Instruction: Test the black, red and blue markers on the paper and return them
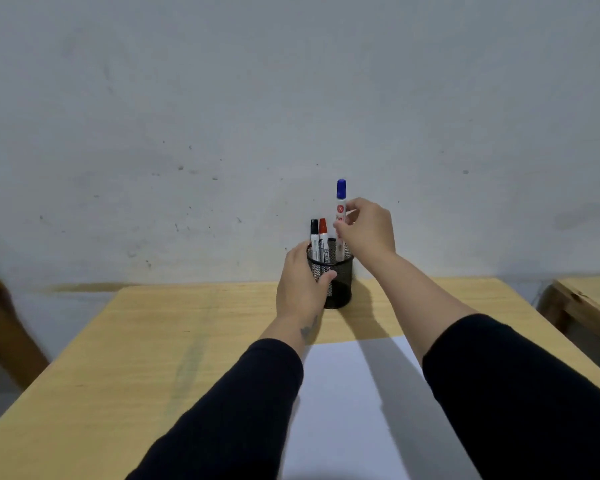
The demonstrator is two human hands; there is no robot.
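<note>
A black mesh pen holder (342, 282) stands near the table's far edge. My left hand (300, 285) wraps around its left side. Inside it stand a black-capped marker (314, 237) and a red-capped marker (323, 237), both upright. My right hand (369, 230) pinches the white barrel of the blue-capped marker (341, 199), which is upright, cap up, with its lower end still inside the holder's rim. A white sheet of paper (354, 410) lies on the table between my forearms, nearer to me.
The wooden table (160, 358) runs up to a grey wall. Another wooden table's corner (589, 299) shows at the right. A wooden chair or frame part (4, 327) sits at the left edge.
</note>
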